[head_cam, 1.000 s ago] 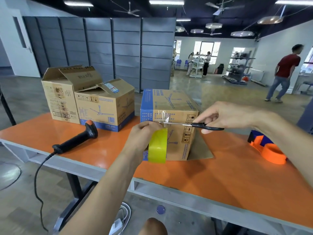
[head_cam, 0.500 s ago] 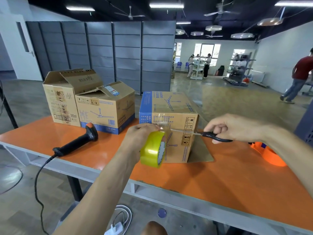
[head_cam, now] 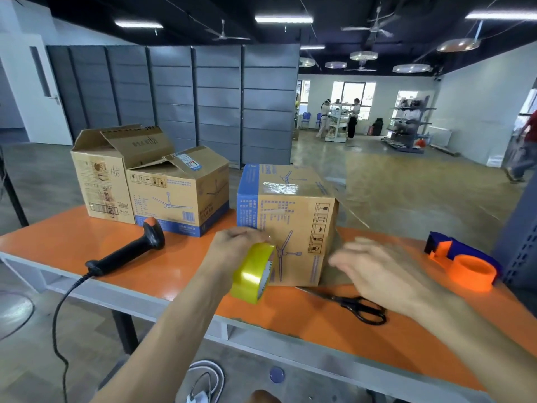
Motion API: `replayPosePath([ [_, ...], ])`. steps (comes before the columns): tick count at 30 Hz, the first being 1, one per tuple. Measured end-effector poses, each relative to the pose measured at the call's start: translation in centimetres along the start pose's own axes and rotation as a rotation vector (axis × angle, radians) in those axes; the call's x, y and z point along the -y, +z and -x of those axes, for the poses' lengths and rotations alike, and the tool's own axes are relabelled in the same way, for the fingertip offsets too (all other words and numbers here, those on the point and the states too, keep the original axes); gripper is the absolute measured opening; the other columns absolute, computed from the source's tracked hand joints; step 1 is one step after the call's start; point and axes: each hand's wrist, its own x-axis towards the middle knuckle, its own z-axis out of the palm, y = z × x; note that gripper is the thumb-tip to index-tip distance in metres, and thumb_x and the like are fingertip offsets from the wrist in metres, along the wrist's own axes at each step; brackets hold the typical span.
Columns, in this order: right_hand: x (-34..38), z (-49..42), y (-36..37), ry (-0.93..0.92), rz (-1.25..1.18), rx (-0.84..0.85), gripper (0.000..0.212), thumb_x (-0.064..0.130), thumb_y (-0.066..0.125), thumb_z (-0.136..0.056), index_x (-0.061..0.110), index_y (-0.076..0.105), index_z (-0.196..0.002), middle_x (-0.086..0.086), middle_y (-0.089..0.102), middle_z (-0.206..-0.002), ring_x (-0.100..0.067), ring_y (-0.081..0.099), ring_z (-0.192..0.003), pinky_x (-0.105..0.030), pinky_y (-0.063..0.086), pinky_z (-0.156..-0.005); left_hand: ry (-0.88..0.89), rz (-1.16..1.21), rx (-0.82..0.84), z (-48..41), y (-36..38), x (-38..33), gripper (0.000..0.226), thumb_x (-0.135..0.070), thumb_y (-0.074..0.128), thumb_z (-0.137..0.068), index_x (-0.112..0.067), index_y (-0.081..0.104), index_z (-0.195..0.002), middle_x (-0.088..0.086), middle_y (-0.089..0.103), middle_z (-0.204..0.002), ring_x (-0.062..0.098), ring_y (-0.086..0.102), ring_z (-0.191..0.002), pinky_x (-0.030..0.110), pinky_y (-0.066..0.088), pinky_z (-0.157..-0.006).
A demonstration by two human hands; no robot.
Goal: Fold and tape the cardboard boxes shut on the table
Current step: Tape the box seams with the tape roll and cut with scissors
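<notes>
1. On the orange table (head_cam: 87, 237): three boxes (head_cam: 177, 196), the taped box (head_cam: 290, 216) in the middle.
2. Left hand (head_cam: 235, 245) grips one tape roll (head_cam: 252, 274) before this box.
3. Right hand (head_cam: 377, 271), fingers loose, above one pair of scissors (head_cam: 357, 308).

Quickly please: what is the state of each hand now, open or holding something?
Left hand: grips the yellow tape roll.
Right hand: open, blurred, holding nothing.

right hand (head_cam: 377, 271): blurred | left hand (head_cam: 235, 245): fingers hidden by tape roll (head_cam: 254, 274) | passer-by (head_cam: 526, 149): cropped right
</notes>
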Motion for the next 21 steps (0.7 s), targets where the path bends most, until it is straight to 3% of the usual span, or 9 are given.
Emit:
replayPosePath([
  [2,2.3,-3.2,-1.8,-0.079,-0.248,-0.331,0.022,0.035,0.045,-0.104,0.035,0.065,-0.113,0.014,0.068,-0.104,-0.017,0.059,-0.104,-0.048,0.056,-0.080,0.011,-0.005,-0.001,0.0,0.0,0.1,0.016,-0.008,0.075,-0.083,-0.014,0.079,-0.069,0.002,0.076,-0.075,0.007,0.069,-0.060,0.014,0.049,-0.052],
  [4,3.8,-7.2,-3.4,-0.095,-0.298,-0.474,0.032,0.043,0.039,-0.104,0.032,0.067,-0.116,0.012,0.068,-0.110,-0.016,0.055,-0.104,-0.044,0.054,-0.080,0.015,-0.006,0.008,0.3,0.1,0.0,0.015,-0.007,0.074,-0.084,-0.013,0.079,-0.071,0.003,0.075,-0.073,0.009,0.068,-0.060,0.016,0.050,-0.052],
  [8,4.4,-12.7,-3.3,-0.082,-0.220,-0.396,0.038,0.046,0.038,-0.106,0.032,0.070,-0.121,0.014,0.068,-0.122,-0.017,0.053,-0.112,-0.030,0.041,-0.078,0.004,-0.021,0.024,0.7,-0.9,0.1,0.011,-0.012,0.073,-0.087,-0.012,0.079,-0.079,0.001,0.075,-0.077,0.010,0.069,-0.066,0.019,0.052,-0.060],
  [11,3.8,-14.4,-2.0,-0.069,-0.233,-0.314,0.039,0.050,0.039,-0.106,0.035,0.072,-0.117,0.018,0.071,-0.117,-0.015,0.056,-0.108,-0.034,0.049,-0.081,0.015,-0.086,0.063,0.9,-2.0,0.2,0.009,-0.017,0.073,-0.088,-0.015,0.081,-0.084,0.000,0.078,-0.091,0.012,0.069,-0.083,0.026,0.051,-0.080],
  [13,3.5,-14.7,-1.6,-0.088,-0.214,-0.390,0.039,0.053,0.041,-0.103,0.037,0.074,-0.115,0.019,0.072,-0.113,-0.015,0.059,-0.103,-0.031,0.047,-0.073,0.019,-0.076,0.106,1.3,-2.5,0.0,0.008,-0.018,0.074,-0.088,-0.016,0.081,-0.087,0.003,0.078,-0.096,0.016,0.070,-0.091,0.031,0.050,-0.086],
  [17,3.8,-14.0,-0.9,-0.171,-0.067,-0.540,0.045,0.055,0.043,-0.100,0.028,0.077,-0.111,0.013,0.076,-0.106,-0.019,0.066,-0.094,-0.033,0.053,-0.059,0.135,-0.111,0.072,1.7,-2.9,-0.5,0.010,-0.019,0.075,-0.089,-0.022,0.083,-0.083,-0.001,0.076,-0.102,0.012,0.068,-0.100,0.024,0.046,-0.084],
  [21,4.2,-13.4,-0.2,-0.196,0.192,-0.616,0.043,0.052,0.045,-0.102,0.021,0.074,-0.111,0.009,0.076,-0.102,-0.017,0.068,-0.089,-0.031,0.049,-0.051,0.254,-0.139,-0.048,1.7,-2.7,-0.2,0.016,-0.021,0.078,-0.087,-0.036,0.082,-0.081,-0.015,0.040,-0.142,-0.003,0.038,-0.137,0.024,0.034,-0.103],
])
